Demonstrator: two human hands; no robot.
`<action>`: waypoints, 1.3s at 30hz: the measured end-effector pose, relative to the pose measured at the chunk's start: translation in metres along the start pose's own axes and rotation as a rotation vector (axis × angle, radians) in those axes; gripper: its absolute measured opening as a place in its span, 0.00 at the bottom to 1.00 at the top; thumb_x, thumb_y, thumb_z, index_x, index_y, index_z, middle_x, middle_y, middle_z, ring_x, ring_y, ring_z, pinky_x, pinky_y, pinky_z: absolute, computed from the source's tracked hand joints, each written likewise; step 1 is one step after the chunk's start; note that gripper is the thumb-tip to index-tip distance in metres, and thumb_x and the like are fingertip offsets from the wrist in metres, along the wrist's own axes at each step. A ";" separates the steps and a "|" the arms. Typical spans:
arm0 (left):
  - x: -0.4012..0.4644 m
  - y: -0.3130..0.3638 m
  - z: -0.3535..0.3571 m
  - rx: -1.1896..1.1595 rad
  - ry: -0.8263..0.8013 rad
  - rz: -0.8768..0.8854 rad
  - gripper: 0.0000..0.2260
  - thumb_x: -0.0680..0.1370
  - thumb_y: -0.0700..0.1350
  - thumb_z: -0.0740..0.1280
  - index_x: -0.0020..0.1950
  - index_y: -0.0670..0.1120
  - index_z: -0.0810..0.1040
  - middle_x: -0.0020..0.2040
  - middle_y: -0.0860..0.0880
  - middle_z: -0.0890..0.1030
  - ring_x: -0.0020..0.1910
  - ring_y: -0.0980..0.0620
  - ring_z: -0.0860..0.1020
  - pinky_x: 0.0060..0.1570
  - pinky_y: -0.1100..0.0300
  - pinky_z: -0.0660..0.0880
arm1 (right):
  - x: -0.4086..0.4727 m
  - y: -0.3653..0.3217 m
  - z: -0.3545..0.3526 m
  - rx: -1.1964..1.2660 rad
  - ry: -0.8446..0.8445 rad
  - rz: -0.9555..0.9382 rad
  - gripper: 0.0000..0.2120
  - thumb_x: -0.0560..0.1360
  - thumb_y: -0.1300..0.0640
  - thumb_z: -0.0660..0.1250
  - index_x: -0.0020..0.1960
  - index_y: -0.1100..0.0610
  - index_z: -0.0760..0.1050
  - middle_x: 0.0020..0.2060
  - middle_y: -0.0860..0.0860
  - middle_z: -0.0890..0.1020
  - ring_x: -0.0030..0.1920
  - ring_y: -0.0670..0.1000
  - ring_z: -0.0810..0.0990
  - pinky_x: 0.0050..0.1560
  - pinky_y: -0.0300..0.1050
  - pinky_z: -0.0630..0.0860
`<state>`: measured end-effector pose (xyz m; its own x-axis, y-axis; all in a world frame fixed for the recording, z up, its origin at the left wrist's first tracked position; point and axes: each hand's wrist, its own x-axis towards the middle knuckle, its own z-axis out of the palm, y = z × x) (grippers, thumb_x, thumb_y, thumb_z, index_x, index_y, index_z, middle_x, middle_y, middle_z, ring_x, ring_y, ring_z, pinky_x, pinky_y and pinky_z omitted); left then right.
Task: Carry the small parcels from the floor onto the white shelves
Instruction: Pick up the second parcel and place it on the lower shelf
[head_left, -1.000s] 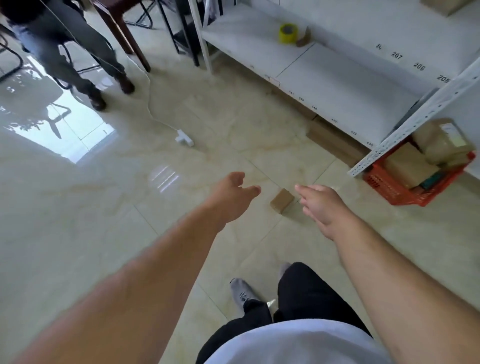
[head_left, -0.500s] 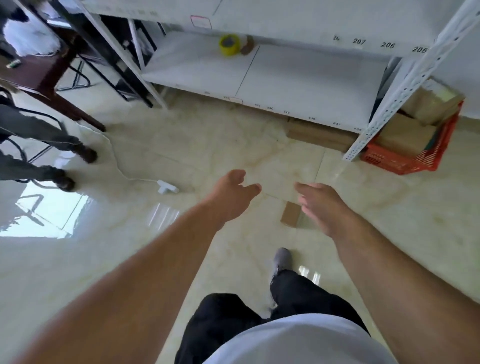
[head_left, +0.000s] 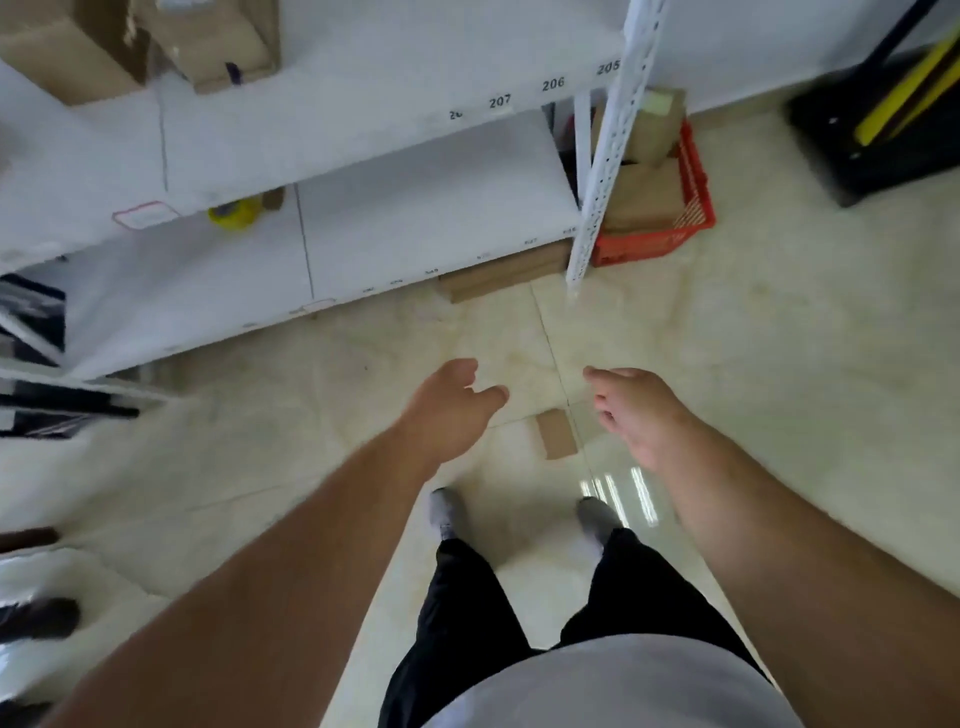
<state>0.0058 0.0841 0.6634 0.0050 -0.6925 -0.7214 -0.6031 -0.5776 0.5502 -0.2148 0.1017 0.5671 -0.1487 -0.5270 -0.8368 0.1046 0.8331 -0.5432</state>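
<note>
From the head view, both hands are hanging spread and empty over the floor (head_left: 727, 364), the left hand (head_left: 449, 410) and right hand (head_left: 636, 415) flanking a small parcel (head_left: 556, 434) lying flat on the tiles just ahead of the feet. It looks light, stiff cardboard; pinching its long edges should work. The white shelves (head_left: 415, 223) are standing beyond.

Both empty hands, left hand (head_left: 449, 415) and right hand (head_left: 636, 415), hover spread above a small parcel (head_left: 556, 434) on the floor (head_left: 779, 389)
</note>
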 end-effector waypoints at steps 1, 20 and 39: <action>0.010 -0.002 -0.005 0.025 -0.038 0.014 0.32 0.83 0.53 0.69 0.85 0.48 0.64 0.83 0.49 0.69 0.79 0.49 0.70 0.74 0.54 0.68 | -0.001 0.005 0.005 0.021 0.052 0.003 0.22 0.73 0.44 0.75 0.60 0.57 0.81 0.34 0.50 0.73 0.36 0.51 0.71 0.62 0.52 0.76; 0.178 0.010 0.091 0.490 -0.417 0.061 0.31 0.84 0.51 0.68 0.85 0.49 0.62 0.83 0.48 0.68 0.80 0.49 0.69 0.62 0.62 0.66 | 0.087 0.119 0.020 0.540 0.261 0.277 0.44 0.66 0.40 0.74 0.80 0.55 0.72 0.67 0.53 0.81 0.72 0.58 0.78 0.79 0.60 0.71; 0.460 -0.125 0.237 0.850 -0.624 0.096 0.32 0.84 0.52 0.66 0.86 0.48 0.60 0.85 0.46 0.65 0.82 0.45 0.67 0.73 0.56 0.65 | 0.335 0.276 0.069 0.794 0.539 0.498 0.19 0.81 0.47 0.70 0.61 0.62 0.79 0.67 0.66 0.81 0.70 0.68 0.80 0.75 0.63 0.74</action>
<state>-0.1054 -0.0596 0.1631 -0.3377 -0.2348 -0.9115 -0.9403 0.1274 0.3155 -0.1684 0.1432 0.1323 -0.3063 0.1461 -0.9407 0.8514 0.4841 -0.2021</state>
